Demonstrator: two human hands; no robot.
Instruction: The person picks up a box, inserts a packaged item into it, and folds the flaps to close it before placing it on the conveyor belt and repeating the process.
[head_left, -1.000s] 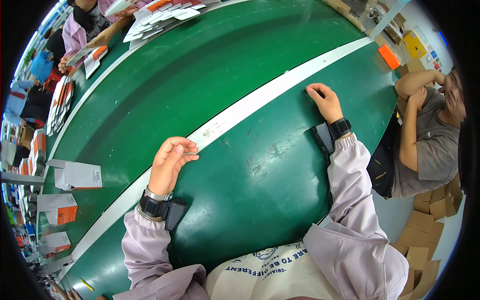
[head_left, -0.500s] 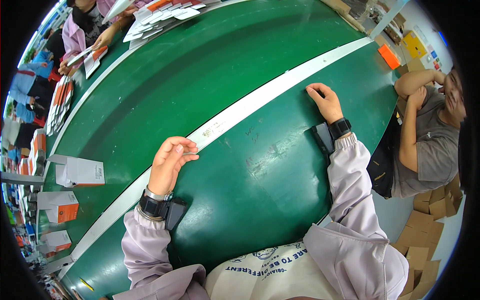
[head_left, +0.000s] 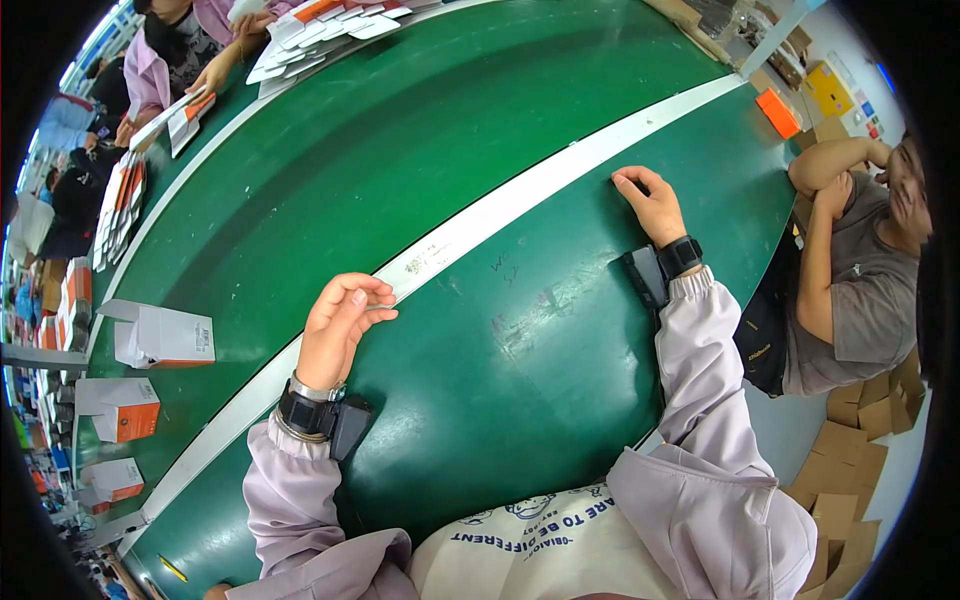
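The person's two hands were well apart from each other. The left hand point(head_left: 340, 328), left of the frame's centre, was half curled, its fingers loosely bent and spread a little. It overlapped the edge of the white strip point(head_left: 545, 195), though whether it touched could not be told. The right hand point(head_left: 655, 208), right of centre and higher up, was bent inward at the near green tabletop point(head_left: 500, 400), its thumb and forefinger close together; whether their tips met could not be told. Each wrist wore a black strapped device point(head_left: 350, 428), and lilac sleeves point(head_left: 700, 350) covered both forearms.

The strip curved from the lower left to the upper right of the frame, between the near tabletop and the far green surface point(head_left: 400, 140). At the left of the frame, on that far surface, stood an upper carton point(head_left: 180, 337), a middle carton point(head_left: 138, 422) and a lower carton point(head_left: 125, 478), white and orange, with flaps raised. A thin yellow object point(head_left: 172, 568) lay at the lower left.

In the upper left a co-worker in pink point(head_left: 148, 75) handled pale pieces beside piled flat cartons point(head_left: 310, 45). At the right sat a person in a grey shirt point(head_left: 865, 310), arms bent, below an orange box point(head_left: 778, 113); brown cardboard point(head_left: 840, 460) was heaped at the lower right.
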